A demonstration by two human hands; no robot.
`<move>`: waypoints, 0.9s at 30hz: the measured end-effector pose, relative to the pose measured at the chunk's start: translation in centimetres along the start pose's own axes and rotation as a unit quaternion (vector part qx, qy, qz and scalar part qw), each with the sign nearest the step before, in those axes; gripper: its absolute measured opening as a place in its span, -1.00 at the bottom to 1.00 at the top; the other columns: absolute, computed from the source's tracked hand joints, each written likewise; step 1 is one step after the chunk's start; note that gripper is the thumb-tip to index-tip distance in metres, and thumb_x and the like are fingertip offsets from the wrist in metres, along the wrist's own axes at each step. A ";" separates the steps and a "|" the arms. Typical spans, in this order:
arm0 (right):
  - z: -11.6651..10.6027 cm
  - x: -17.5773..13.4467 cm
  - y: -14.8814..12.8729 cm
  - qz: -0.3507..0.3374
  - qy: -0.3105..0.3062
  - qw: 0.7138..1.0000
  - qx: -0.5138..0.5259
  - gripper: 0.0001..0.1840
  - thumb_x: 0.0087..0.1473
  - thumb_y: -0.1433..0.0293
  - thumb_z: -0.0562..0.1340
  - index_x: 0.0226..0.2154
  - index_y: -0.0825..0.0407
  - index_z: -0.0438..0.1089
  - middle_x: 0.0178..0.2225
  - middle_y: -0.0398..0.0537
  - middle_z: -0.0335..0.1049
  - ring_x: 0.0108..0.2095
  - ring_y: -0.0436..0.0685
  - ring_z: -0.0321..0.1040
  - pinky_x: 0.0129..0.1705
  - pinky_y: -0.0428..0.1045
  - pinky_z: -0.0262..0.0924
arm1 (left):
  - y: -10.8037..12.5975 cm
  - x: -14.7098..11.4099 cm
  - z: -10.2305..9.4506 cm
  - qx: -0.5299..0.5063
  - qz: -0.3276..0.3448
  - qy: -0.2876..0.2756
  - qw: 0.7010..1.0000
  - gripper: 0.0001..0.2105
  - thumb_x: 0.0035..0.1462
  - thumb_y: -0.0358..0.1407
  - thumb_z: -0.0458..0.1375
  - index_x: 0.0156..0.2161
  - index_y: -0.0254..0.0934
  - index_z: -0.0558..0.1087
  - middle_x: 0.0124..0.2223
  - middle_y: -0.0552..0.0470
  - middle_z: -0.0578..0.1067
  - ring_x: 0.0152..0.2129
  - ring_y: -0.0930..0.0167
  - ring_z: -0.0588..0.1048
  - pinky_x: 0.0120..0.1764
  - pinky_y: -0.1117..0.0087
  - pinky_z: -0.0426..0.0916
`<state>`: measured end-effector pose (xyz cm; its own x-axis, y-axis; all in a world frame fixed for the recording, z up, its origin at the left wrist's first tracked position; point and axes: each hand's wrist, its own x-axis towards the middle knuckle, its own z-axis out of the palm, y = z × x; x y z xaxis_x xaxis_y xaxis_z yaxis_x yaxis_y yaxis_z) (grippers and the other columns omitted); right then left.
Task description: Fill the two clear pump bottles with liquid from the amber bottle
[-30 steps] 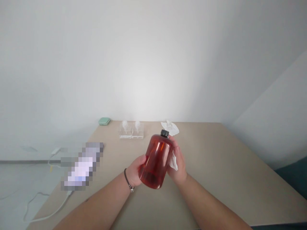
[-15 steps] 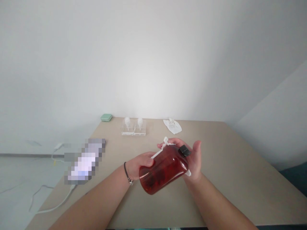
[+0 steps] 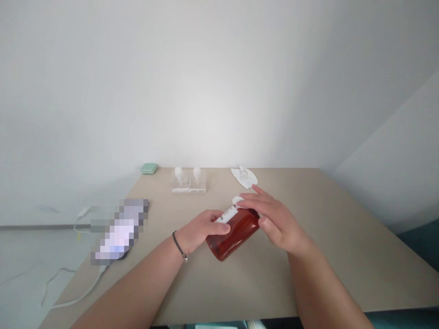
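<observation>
A see-through reddish-brown bottle with a white label is tilted above the table. My left hand grips it around its lower end, the thumb lying across the label's edge. My right hand lies over the bottle's upper end with the fingers stretched out. Between those fingers and the bottle, a white tissue is pressed against the surface; most of it is hidden. The bottle's cap is covered by my right hand.
At the back of the beige table are a clear divided holder with two white-topped pieces, a crumpled tissue and a small green case. A blurred-out phone with a white cable lies on the left.
My right hand has gone from beneath the bottle to over its upper end, bringing the tissue along. The bottle has turned, so its label now faces up and the black cap is hidden.
</observation>
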<state>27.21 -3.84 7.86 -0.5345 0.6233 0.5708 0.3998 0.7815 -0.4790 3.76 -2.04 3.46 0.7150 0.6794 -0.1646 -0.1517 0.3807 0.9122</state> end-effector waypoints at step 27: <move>2.7 0.4 -0.3 -0.096 0.140 0.974 -0.151 -0.54 0.19 0.45 0.17 0.14 -0.08 0.37 0.12 0.05 0.44 0.16 0.25 0.35 0.26 0.28 0.17 | -2.0 0.3 0.4 -0.292 0.050 0.041 0.954 -0.69 0.03 -0.17 0.32 -0.17 -0.37 0.57 -0.21 -0.06 0.65 -0.33 0.36 0.59 -0.16 0.36 0.42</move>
<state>24.88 -3.96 6.44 -0.4133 0.4147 0.8107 0.5361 0.8305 -0.1515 4.58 -2.82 1.77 0.6248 0.7682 -0.1396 -0.5877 0.5804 0.5637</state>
